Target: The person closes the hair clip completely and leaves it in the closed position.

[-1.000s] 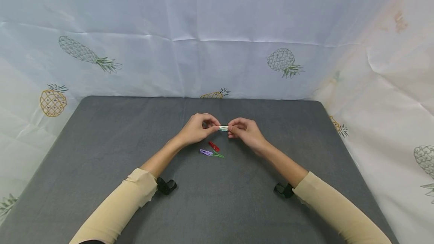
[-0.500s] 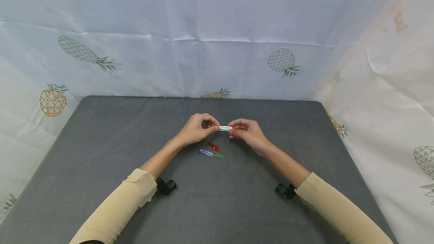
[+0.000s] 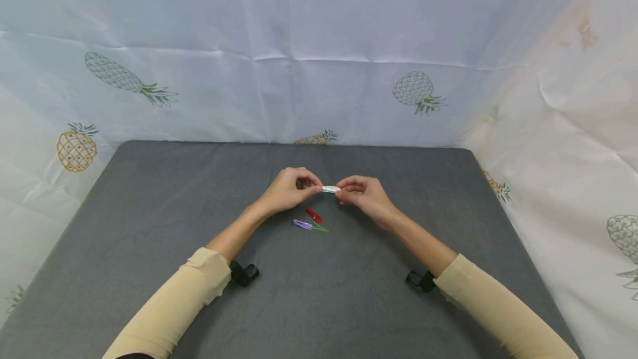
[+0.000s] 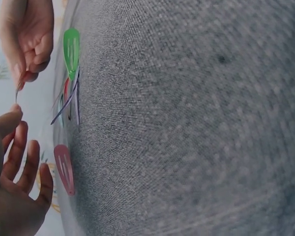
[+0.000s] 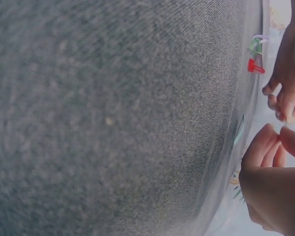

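Observation:
Between both hands, above the middle of the table, a slim whitish hair clip (image 3: 331,188) is held sideways. My left hand (image 3: 289,190) pinches its left end between thumb and forefinger, the other fingers loosely bent. At the opposite end, the thumb and fingers of my right hand (image 3: 366,198) pinch it. In the wrist views it appears only as a thin edge. Nearer me lie a red hair clip (image 3: 314,215), a purple hair clip (image 3: 302,225) and a green hair clip (image 3: 321,227), the last two meeting at their ends.
A pink hair clip (image 4: 64,169) lies under my left hand, seen in the left wrist view. The right wrist view shows a teal clip (image 5: 239,130) on the cloth. Grey cloth covers the table (image 3: 319,303); a pineapple-print curtain (image 3: 339,21) stands behind it.
My right hand has shifted slightly right along the whitish hair clip, so more of it shows between the hands. The left hand and the clips on the table stay in place.

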Demonstrator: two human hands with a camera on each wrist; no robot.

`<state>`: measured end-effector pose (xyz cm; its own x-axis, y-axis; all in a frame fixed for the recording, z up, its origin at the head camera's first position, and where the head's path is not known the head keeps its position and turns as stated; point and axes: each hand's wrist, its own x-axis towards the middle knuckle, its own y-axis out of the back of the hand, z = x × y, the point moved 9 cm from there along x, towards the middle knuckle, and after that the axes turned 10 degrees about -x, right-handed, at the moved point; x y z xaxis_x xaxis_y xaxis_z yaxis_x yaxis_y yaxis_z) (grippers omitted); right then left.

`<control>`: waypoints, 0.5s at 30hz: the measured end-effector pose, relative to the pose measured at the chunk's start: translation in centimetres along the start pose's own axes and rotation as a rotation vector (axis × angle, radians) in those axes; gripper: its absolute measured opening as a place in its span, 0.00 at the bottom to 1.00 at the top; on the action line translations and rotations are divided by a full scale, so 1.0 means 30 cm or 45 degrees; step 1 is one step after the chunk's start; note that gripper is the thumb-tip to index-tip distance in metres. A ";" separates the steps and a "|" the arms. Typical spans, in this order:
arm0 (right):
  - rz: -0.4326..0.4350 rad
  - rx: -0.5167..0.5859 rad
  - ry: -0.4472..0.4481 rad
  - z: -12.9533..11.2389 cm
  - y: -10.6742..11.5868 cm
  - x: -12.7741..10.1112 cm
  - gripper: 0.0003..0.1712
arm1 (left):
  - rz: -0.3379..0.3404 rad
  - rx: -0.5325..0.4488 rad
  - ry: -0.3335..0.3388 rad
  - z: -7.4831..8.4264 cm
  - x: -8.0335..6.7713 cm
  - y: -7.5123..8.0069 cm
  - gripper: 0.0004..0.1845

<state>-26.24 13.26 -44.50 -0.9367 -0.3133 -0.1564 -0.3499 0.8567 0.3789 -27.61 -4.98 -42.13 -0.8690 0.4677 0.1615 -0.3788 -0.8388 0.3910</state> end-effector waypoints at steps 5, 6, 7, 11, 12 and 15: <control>0.005 -0.083 0.017 0.008 -0.001 0.002 0.15 | -0.022 0.038 0.002 -0.005 0.000 -0.006 0.04; 0.007 -0.102 0.017 0.009 -0.002 0.002 0.15 | -0.027 0.046 0.001 -0.006 0.000 -0.007 0.04; 0.008 -0.118 0.017 0.010 -0.001 0.002 0.14 | -0.033 0.056 -0.001 -0.008 0.001 -0.009 0.04; 0.005 -0.159 0.011 0.015 -0.002 0.004 0.14 | -0.058 0.094 0.002 -0.015 0.003 -0.018 0.03; 0.003 -0.164 0.010 0.017 -0.003 0.005 0.14 | -0.066 0.101 0.010 -0.017 0.003 -0.020 0.03; -0.004 -0.184 0.007 0.018 -0.004 0.006 0.14 | -0.085 0.115 0.032 -0.025 0.003 -0.025 0.03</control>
<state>-26.34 13.32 -45.06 -0.9354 -0.3186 -0.1530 -0.3511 0.7878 0.5060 -27.64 -4.51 -43.09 -0.8510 0.5135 0.1105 -0.4066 -0.7772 0.4803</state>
